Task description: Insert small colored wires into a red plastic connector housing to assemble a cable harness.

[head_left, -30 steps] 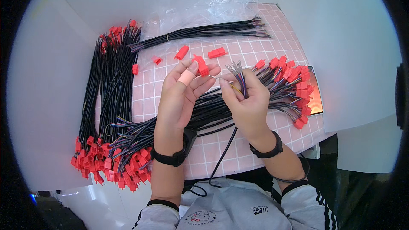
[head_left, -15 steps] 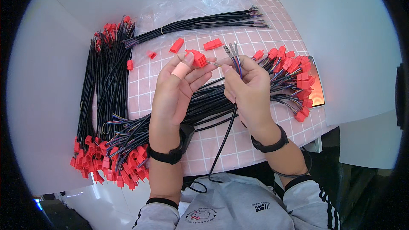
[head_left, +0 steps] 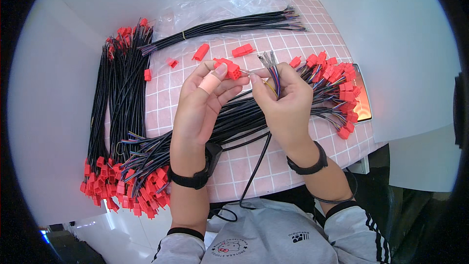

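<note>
My left hand (head_left: 195, 102), a pale bandage (head_left: 210, 83) round its thumb, pinches a red plastic connector housing (head_left: 230, 68) with its many-holed end facing right. Thumb and forefinger of my right hand (head_left: 287, 99) grip a thin wire whose metal tip is at the face of the housing; whether it has entered a hole I cannot tell. The wire belongs to a black multi-core cable (head_left: 260, 159), which hangs down from my right hand toward my lap. Its other coloured wires (head_left: 273, 71), with bare metal terminals, stick up between my right fingers.
Black cables with red connectors (head_left: 232, 120) lie beneath my hands. More cables (head_left: 129, 83) are stacked at left, and a tied bundle (head_left: 220, 28) rests on clear plastic film (head_left: 215, 0). Loose red housings (head_left: 201, 52) lie beyond my hands. A lit phone-like screen (head_left: 362, 102) is at right.
My right thumb and fingertips have shifted slightly left, closer to the housing. The upright wires have moved a little right, and a yellow wire now shows beside the right thumb.
</note>
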Action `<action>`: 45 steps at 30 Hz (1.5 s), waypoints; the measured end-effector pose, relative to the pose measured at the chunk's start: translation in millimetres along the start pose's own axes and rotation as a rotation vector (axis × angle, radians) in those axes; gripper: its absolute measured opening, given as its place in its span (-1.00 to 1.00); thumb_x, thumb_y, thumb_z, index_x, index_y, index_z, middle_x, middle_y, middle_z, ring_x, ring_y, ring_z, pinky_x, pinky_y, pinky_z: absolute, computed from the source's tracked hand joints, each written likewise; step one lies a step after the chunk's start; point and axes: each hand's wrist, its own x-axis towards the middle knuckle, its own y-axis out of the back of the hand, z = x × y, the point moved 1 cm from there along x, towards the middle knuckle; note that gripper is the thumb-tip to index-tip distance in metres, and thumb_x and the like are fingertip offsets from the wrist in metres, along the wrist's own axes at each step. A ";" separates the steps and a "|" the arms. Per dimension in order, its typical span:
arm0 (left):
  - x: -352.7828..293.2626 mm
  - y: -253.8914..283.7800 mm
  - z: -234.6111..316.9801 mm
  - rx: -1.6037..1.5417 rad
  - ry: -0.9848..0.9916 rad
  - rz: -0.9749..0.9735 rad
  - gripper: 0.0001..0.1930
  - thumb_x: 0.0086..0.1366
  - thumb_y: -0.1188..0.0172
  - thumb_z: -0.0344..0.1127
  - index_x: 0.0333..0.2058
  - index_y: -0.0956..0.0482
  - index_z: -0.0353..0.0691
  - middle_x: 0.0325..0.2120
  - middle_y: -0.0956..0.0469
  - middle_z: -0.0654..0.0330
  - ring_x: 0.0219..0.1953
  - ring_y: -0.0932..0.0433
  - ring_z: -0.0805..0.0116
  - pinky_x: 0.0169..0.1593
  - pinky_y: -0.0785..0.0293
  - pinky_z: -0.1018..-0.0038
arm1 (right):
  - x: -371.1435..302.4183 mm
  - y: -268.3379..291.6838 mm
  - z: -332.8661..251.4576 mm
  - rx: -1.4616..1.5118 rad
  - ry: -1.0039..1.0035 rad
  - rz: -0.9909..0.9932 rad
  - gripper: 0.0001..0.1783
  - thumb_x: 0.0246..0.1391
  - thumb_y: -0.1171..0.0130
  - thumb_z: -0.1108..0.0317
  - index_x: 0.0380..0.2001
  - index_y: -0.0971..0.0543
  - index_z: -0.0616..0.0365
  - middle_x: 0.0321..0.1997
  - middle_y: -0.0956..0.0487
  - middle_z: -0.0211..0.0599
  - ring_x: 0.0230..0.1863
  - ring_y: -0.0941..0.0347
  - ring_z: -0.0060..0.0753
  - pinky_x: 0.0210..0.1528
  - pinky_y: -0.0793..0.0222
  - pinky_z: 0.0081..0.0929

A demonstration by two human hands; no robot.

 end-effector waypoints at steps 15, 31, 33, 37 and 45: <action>0.5 -6.2 -0.5 0.148 -0.051 0.018 -0.70 0.13 0.02 -0.40 -0.20 -0.40 -0.50 -0.23 -0.45 0.03 -0.30 -0.47 0.40 -0.12 -0.37 0.49 | 1.3 -5.9 4.5 0.075 0.138 -0.022 -0.91 -0.13 -0.11 0.49 -0.57 -0.41 0.25 -0.74 -0.39 -0.27 -0.74 -0.28 -0.66 -0.69 -0.16 -0.64; 1.3 -5.7 -2.7 0.142 -0.050 0.101 -0.71 0.14 0.02 -0.40 -0.21 -0.41 -0.51 -0.31 -0.48 0.02 -0.36 -0.49 0.39 -0.19 -0.39 0.54 | 6.6 -2.5 0.3 0.382 -0.171 -0.191 -0.89 -0.03 -0.06 0.45 -0.44 -0.47 0.28 -0.57 -0.48 -0.36 -0.60 -0.33 -0.69 -0.57 -0.26 -0.71; 1.3 -5.3 -1.6 0.131 -0.054 0.106 -0.70 0.14 0.03 -0.39 -0.19 -0.39 -0.51 -0.35 -0.49 0.03 -0.36 -0.49 0.39 -0.19 -0.39 0.54 | 9.8 0.4 2.6 0.448 -0.192 -0.208 -0.87 -0.02 -0.05 0.44 -0.40 -0.47 0.29 -0.52 -0.48 -0.36 -0.56 -0.34 -0.68 -0.51 -0.28 -0.72; 0.9 -5.1 -0.8 0.105 -0.059 0.107 -0.68 0.15 0.03 -0.39 -0.17 -0.37 -0.52 -0.38 -0.49 0.03 -0.35 -0.49 0.37 -0.19 -0.39 0.53 | 10.2 0.2 6.0 0.589 -0.243 -0.214 -0.84 -0.01 -0.04 0.44 -0.37 -0.47 0.31 -0.44 -0.49 -0.35 -0.46 -0.37 -0.66 -0.39 -0.34 -0.70; 2.4 -1.6 -2.0 0.099 -0.036 0.104 -0.69 0.14 0.02 -0.36 -0.21 -0.39 -0.51 -0.38 -0.50 0.01 -0.34 -0.49 0.35 -0.17 -0.39 0.50 | 9.4 3.0 1.9 0.678 -0.281 -0.211 -0.86 -0.03 -0.03 0.49 -0.37 -0.47 0.33 -0.39 -0.51 -0.29 -0.44 -0.40 -0.64 -0.36 -0.37 -0.67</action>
